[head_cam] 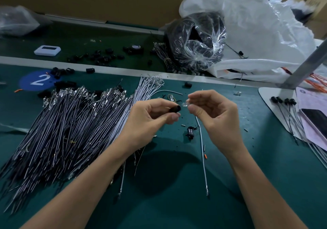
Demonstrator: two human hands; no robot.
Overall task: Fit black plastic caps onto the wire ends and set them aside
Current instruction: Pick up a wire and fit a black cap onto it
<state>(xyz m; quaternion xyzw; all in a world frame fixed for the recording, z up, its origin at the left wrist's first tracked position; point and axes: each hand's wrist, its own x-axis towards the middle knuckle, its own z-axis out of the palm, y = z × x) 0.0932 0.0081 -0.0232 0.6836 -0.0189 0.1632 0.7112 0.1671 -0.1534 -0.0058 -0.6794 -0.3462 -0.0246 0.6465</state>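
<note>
Small black cylindrical plastic cap (174, 109): pinched between thumb and forefinger of left hand (150, 117), above green desk (177, 202); long axis roughly level, open mouth facing right.

Thin grey wire (203, 158) with clear glassy tip (185, 104): tip pinched in right hand (214, 111), just right of cap mouth, apparently not yet entered; remainder trailing down over desk toward viewer.

Hands close together, not touching.

Next move, by judgement: short leftward push of tip along cap axis; both hands equally near.
</note>
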